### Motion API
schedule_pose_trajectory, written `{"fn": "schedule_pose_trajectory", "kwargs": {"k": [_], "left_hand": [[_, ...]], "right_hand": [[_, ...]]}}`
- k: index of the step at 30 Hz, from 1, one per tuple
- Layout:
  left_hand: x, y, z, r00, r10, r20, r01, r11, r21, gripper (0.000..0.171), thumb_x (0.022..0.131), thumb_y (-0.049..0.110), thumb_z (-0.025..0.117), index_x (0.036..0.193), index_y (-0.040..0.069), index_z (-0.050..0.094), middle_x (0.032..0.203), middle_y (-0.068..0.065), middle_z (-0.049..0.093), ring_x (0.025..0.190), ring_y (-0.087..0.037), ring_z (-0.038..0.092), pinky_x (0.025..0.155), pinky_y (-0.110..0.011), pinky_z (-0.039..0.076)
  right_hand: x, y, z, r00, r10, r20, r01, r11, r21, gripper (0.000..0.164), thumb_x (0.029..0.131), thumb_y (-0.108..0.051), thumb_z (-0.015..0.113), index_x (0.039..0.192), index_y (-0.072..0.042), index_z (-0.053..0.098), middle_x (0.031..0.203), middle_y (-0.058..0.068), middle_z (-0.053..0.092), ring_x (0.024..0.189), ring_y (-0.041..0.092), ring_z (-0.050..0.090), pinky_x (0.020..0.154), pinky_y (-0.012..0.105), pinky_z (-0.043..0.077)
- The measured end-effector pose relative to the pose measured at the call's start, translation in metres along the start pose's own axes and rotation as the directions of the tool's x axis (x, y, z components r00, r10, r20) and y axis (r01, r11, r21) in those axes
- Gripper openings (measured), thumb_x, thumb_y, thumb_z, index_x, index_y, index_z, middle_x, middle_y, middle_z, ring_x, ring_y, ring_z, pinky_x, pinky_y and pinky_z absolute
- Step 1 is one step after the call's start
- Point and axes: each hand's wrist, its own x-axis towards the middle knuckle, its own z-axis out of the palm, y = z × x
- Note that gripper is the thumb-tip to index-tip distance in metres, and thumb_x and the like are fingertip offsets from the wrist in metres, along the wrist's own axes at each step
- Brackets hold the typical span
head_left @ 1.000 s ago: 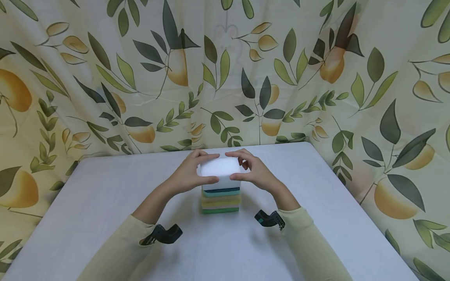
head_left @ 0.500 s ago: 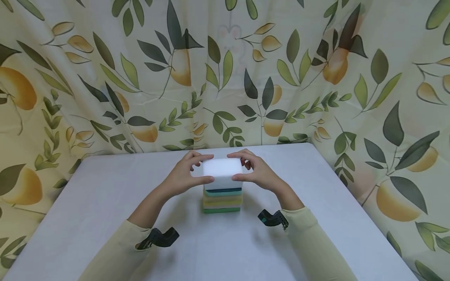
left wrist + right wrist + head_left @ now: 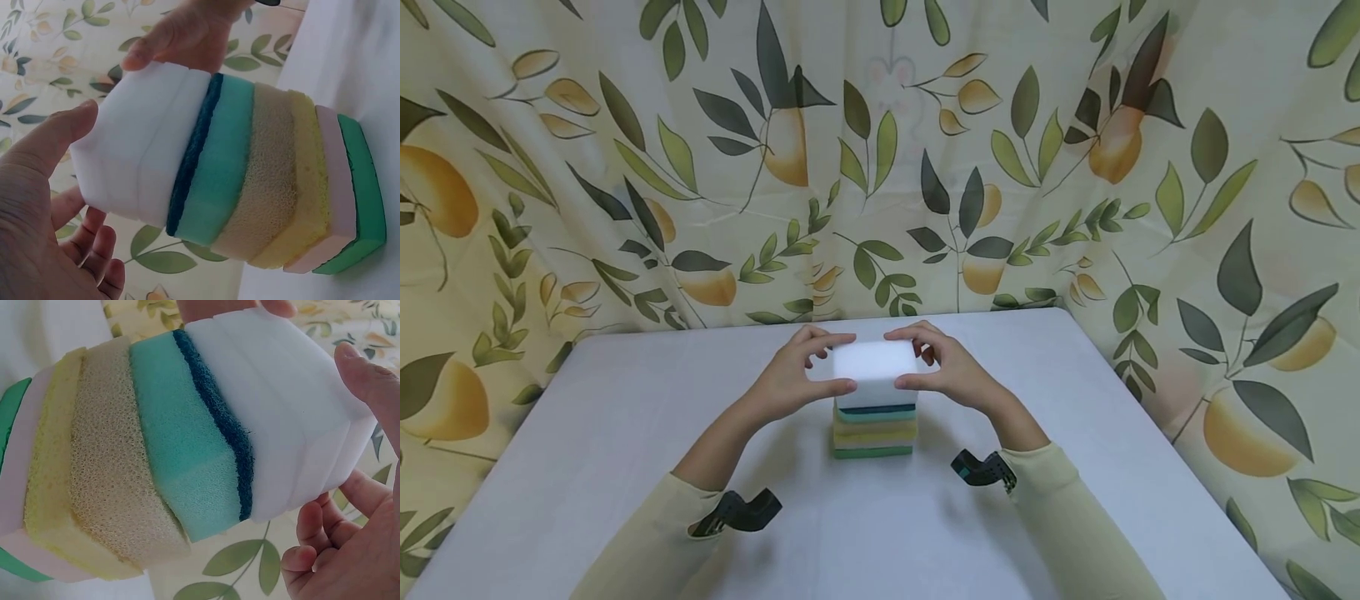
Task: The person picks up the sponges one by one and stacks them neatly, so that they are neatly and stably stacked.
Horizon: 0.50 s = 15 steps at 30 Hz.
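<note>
A stack of sponges stands upright near the table's far middle. On top are white sponges (image 3: 876, 358), layered flush. Below them come a teal sponge (image 3: 219, 169) with a dark blue scouring side (image 3: 215, 419), a tan porous one (image 3: 265, 162), a yellow one (image 3: 312, 187), then pink (image 3: 337, 181) and green (image 3: 365, 181) layers at the bottom. My left hand (image 3: 786, 375) holds the top white sponge at its left end, thumb on the near edge and index finger on the far edge. Mirroring it, my right hand (image 3: 951, 371) pinches the right end. The other fingers curl loosely beside it.
A white cloth (image 3: 1037, 517) covers the table. Right behind its far edge hangs a curtain (image 3: 880, 167) printed with leaves and fruit, which also runs along both sides. Black wrist cameras (image 3: 737, 510) stick out from the sleeves.
Over the last second my left hand has eased slightly outward to the left along the white sponge. The right hand keeps its place, and the stack stands the same.
</note>
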Motion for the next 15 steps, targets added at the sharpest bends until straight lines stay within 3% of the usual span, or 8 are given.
{"fn": "schedule_pose_trajectory", "kwargs": {"k": [5, 9, 12, 15], "left_hand": [[-0.0014, -0.0008, -0.0009, 1.0, 0.011, 0.002, -0.011, 1.0, 0.005, 0.065, 0.079, 0.038, 0.082, 0.138, 0.023, 0.059, 0.118, -0.003, 0.051, 0.112, -0.025, 0.047, 0.089, -0.049, 0.044], [-0.0019, -0.0006, -0.0015, 1.0, 0.017, 0.002, -0.017, 1.0, 0.021, 0.065, 0.079, 0.038, 0.081, 0.138, 0.023, 0.058, 0.118, -0.002, 0.051, 0.111, -0.023, 0.048, 0.089, -0.044, 0.043], [-0.0023, 0.0, -0.0015, 1.0, 0.015, 0.006, -0.016, 1.0, 0.015, 0.066, 0.079, 0.039, 0.081, 0.139, 0.024, 0.058, 0.119, -0.003, 0.05, 0.113, -0.026, 0.048, 0.09, -0.046, 0.043], [-0.0028, 0.0003, -0.0012, 1.0, 0.02, 0.019, -0.02, 1.0, 0.007, 0.069, 0.079, 0.039, 0.081, 0.141, 0.024, 0.055, 0.12, -0.003, 0.049, 0.116, -0.03, 0.047, 0.091, -0.048, 0.042]], "right_hand": [[0.0004, -0.0018, 0.0002, 1.0, 0.006, 0.008, -0.006, 1.0, -0.007, 0.058, 0.08, -0.024, 0.081, 0.134, -0.019, 0.059, 0.106, 0.006, 0.049, 0.092, 0.038, 0.042, 0.074, 0.039, 0.037], [0.0007, -0.002, -0.0007, 1.0, 0.004, 0.015, -0.004, 1.0, -0.003, 0.06, 0.079, -0.024, 0.082, 0.134, -0.018, 0.059, 0.108, 0.006, 0.049, 0.096, 0.041, 0.041, 0.075, 0.039, 0.037], [0.0008, -0.0027, -0.0017, 1.0, -0.005, 0.019, 0.005, 1.0, -0.002, 0.061, 0.079, -0.024, 0.082, 0.135, -0.017, 0.058, 0.109, 0.007, 0.049, 0.099, 0.046, 0.04, 0.076, 0.04, 0.037], [0.0007, -0.0039, -0.0033, 1.0, -0.017, 0.019, 0.017, 1.0, -0.014, 0.063, 0.078, -0.023, 0.082, 0.136, -0.017, 0.057, 0.112, 0.006, 0.05, 0.101, 0.041, 0.042, 0.078, 0.042, 0.038]]}}
